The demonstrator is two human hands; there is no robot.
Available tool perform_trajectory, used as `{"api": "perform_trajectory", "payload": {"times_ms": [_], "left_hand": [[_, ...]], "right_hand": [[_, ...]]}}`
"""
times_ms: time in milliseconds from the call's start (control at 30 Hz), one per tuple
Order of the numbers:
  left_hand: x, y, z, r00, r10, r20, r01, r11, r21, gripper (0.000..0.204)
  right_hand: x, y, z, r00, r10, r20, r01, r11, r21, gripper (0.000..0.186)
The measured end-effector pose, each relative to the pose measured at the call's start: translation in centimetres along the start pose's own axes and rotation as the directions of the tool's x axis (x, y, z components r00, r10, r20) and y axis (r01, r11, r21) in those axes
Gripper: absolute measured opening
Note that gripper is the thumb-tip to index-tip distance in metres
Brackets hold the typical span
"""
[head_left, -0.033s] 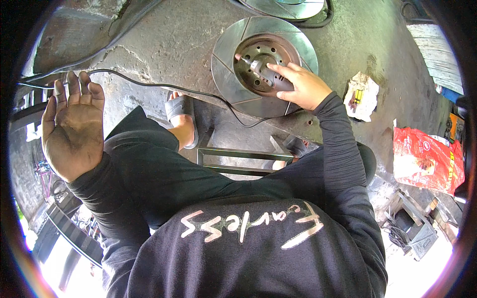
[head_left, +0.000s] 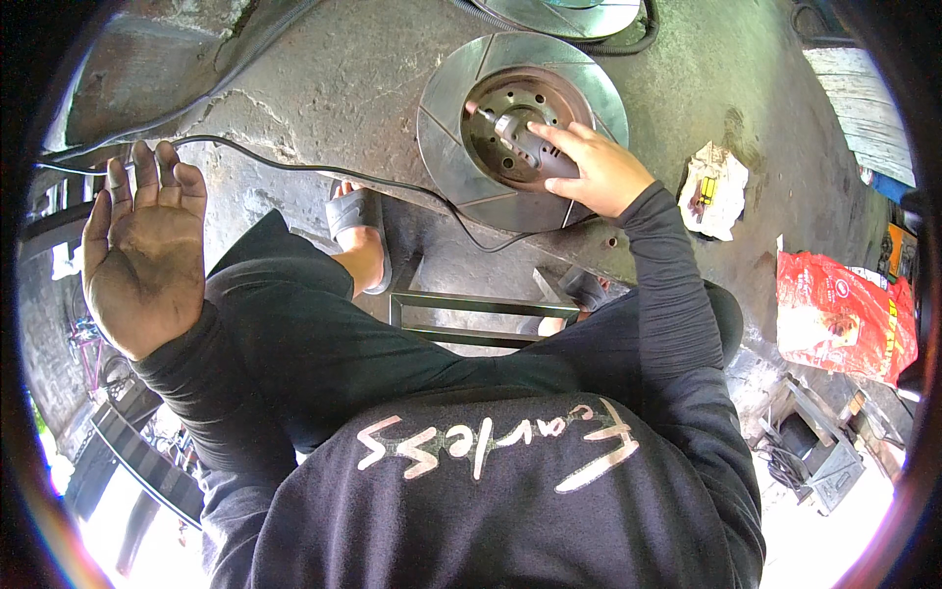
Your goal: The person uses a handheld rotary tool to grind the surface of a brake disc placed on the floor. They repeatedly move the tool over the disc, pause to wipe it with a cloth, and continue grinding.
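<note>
The right hand (head_left: 605,175) grips a grey rotary tool (head_left: 527,145), thumb and fingers spread around the rear of its body, with the index finger laid along the top. The tool lies directly in front of this palm and reaches away from it, ahead and to the left, its metal collar (head_left: 505,125) and small reddish-brown tip (head_left: 472,107) being the parts farthest from the fingers. Under the tool and the fingers is the hollow centre of a slotted metal disc (head_left: 446,128), flat on the grey worktop (head_left: 324,98); the disc's wide ring spreads mostly to the left of the right hand and beyond it.

The left hand (head_left: 152,260) is well apart from the tool, far to its left, palm up with the fingers extended and nothing in it. A black cable (head_left: 324,168) runs from beside its fingertips across to just below the right wrist.

To the right of the right hand, near it, a crumpled white paper (head_left: 724,221) carries yellow pieces (head_left: 707,187); farther right and closer to the body sits a red bag (head_left: 834,314). Beyond the right hand, past the disc, lies a second disc (head_left: 559,22).
</note>
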State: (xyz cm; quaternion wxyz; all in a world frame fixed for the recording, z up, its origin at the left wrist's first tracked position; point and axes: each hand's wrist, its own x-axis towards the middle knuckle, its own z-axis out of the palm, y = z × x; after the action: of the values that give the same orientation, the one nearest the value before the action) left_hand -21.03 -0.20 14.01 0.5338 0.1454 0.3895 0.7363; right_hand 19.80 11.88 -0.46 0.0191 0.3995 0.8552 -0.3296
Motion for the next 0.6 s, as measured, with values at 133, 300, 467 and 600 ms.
{"api": "perform_trajectory", "payload": {"times_ms": [133,300,467,600], "left_hand": [[0.5,-0.2,-0.3,0.999,-0.025,0.032,0.026,0.999,-0.020,0.043],[0.3,0.1,-0.1,0.999,-0.010,0.041,0.011,1.000,-0.016,0.041],[-0.1,0.4,0.1,1.000,-0.002,0.024,0.002,1.000,-0.011,0.040],[0.7,-0.3,-0.2,0.999,-0.017,0.030,0.018,1.000,-0.023,0.039]], "right_hand": [[-0.3,-0.1,0.1,0.999,0.041,-0.033,-0.042,0.999,-0.028,0.068],[0.4,0.0,-0.3,1.000,0.000,0.013,0.000,1.000,-0.015,0.068],[1.0,-0.6,-0.4,0.997,0.073,-0.022,-0.073,0.997,0.002,0.069],[0.3,0.3,0.0,0.998,0.015,-0.061,-0.018,0.999,-0.047,0.066]]}}
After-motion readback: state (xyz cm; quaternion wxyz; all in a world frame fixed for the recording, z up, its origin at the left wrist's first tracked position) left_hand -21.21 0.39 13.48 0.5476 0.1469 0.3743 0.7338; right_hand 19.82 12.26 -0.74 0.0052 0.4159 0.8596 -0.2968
